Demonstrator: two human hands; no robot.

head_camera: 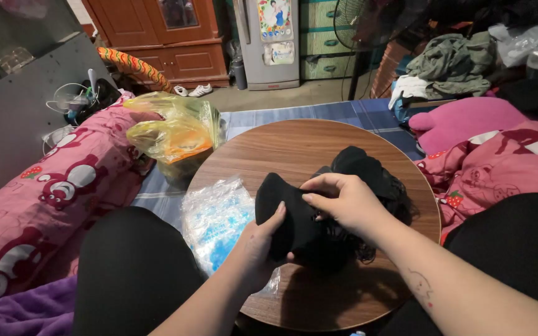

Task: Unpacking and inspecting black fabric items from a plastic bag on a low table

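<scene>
Over the middle of the round wooden surface (294, 146), the left hand (259, 239) and right hand (344, 199) have their fingers closed on a black garment (294, 218), apparently mid-fold. A clear plastic bag (216, 218) lies at nine o'clock; next likely needs smoothing and doubling it over.

Round table (344, 140): wood-grain top, brown, smooth with a soft sheen. Black garment (294, 218): matt cloth, soft and dense, with a lacy, frilled edge at the right side. Clear plastic bag (216, 218): thin crinkled film, glossy, blue showing through. Yellow plastic bag (175, 130): translucent film, shiny and creased. Pink bolster (51, 186): printed cotton-like cloth, matt. Refrigerator (269, 43): grey painted metal, smooth. Cabinet (175, 37): reddish-brown wood, varnished.
</scene>
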